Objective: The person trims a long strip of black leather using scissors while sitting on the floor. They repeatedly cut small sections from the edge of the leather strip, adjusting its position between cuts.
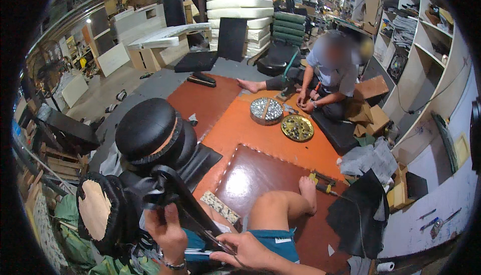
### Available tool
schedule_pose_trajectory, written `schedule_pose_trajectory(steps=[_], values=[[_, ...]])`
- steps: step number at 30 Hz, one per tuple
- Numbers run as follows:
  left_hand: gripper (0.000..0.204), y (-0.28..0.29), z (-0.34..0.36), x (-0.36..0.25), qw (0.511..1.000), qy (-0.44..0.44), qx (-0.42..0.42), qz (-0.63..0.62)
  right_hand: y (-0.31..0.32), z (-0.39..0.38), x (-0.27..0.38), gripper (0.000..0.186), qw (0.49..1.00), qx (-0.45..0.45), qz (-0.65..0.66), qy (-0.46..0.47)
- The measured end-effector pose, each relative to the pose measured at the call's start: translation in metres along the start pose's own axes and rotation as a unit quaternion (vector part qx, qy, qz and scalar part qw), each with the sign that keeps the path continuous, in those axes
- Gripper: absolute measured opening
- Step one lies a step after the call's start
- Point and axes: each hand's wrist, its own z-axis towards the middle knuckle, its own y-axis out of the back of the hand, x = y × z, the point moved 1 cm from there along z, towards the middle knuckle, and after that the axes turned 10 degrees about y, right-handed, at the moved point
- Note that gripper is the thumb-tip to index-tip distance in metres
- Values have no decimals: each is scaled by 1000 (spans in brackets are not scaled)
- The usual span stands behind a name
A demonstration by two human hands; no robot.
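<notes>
Orange and brown floor mats fill mid-frame. At lower left-centre slants a long, glossy black leather-like strip, upper end blurred; the right hand pinches its lower end; I cannot tell the left hand's grip.

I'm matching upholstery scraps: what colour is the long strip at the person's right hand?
The long strip is black, best seen in the head view.

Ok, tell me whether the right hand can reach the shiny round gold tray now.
Probably not: the right hand touches a long black strip, and a bent knee and glossy brown mat separate it from the tray.
</notes>
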Motion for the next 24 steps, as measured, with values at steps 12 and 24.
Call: schedule_pose_trajectory(steps=[12,24], values=[[16,-8,-11,29,994,26,83,-67,-27,34,-53,51,987,-161,-14,-2],[19,-16,-2,15,996,28,81,27,-47,41,-50,45,972,-227,43,-33]])
